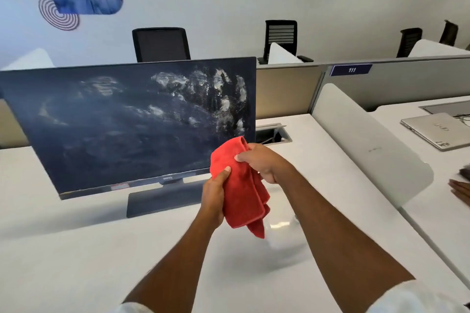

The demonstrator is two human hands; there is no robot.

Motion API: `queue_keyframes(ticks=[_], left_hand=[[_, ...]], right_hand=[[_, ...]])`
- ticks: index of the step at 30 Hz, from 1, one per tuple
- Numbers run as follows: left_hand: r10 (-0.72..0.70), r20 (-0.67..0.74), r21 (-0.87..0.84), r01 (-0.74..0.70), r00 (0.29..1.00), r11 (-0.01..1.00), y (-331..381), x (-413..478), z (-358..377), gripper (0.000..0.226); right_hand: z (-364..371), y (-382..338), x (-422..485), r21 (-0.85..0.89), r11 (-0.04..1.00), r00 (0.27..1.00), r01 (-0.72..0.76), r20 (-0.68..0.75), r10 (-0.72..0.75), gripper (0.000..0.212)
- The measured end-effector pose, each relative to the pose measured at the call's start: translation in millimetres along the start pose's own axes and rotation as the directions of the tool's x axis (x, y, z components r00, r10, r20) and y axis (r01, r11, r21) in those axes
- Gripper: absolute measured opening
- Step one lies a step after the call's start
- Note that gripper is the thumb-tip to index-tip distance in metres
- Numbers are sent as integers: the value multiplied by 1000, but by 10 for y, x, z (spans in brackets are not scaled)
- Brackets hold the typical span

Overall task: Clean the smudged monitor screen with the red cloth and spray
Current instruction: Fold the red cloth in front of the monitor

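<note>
A dark monitor stands on the white desk, turned a little to the left. White smears cover the upper right of its screen, with fainter streaks across the middle. Both hands hold a folded red cloth in front of the monitor's lower right corner, clear of the screen. My left hand grips the cloth's left edge. My right hand pinches its top. A clear, blurred object, perhaps the spray bottle, lies on the desk just behind the cloth.
A white divider panel runs along the desk's right side. Beyond it lie a closed silver laptop and another person's hand at the frame edge. A cable hatch is open behind the monitor. Office chairs stand past the partition.
</note>
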State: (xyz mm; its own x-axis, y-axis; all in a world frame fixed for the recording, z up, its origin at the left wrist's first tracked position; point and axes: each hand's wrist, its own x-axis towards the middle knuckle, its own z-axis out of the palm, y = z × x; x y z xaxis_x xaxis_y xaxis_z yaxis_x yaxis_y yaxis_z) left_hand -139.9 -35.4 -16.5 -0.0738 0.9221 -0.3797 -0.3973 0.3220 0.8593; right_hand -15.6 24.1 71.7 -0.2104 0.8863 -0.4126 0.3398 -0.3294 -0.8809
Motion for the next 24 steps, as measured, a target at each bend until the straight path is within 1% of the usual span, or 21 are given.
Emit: queue_keyframes(ticks=[2, 4, 7, 9, 12, 17, 21, 24], left_hand=[[1, -47, -41, -2, 999, 999, 3, -45, -208, 52], [-6, -94, -38, 3, 996, 999, -6, -91, -417, 48], [-24, -103, -15, 23, 994, 1000, -20, -162, -664, 40], [-24, -111, 14, 26, 994, 1000, -47, -193, -803, 32], [-17, -176, 137, 41, 984, 990, -117, -210, -973, 21], [-21, -301, 319, 121, 953, 940, -304, -221, -1126, 6], [5, -328, 439, 148, 945, 886, -386, -158, -1184, 7], [8, -344, 512, 181, 939, 840, -425, -110, -1212, 7]], right_hand=[[206, 47, 22, -31, 999, 992, 4, 124, 0, 49], [385, 111, 43, -101, 994, 985, 31, 175, -13, 53], [583, 243, 70, -107, 992, 987, 68, 150, -52, 48], [703, 369, 94, -95, 993, 992, 75, 113, -64, 50], [848, 630, 93, -111, 992, 997, 60, 57, -53, 54], [1066, 1064, 95, -105, 994, 998, 44, 40, -40, 45], [1177, 1235, 158, -133, 990, 999, 54, 15, -52, 53], [1224, 1335, 215, -192, 980, 999, 43, -24, -48, 53]])
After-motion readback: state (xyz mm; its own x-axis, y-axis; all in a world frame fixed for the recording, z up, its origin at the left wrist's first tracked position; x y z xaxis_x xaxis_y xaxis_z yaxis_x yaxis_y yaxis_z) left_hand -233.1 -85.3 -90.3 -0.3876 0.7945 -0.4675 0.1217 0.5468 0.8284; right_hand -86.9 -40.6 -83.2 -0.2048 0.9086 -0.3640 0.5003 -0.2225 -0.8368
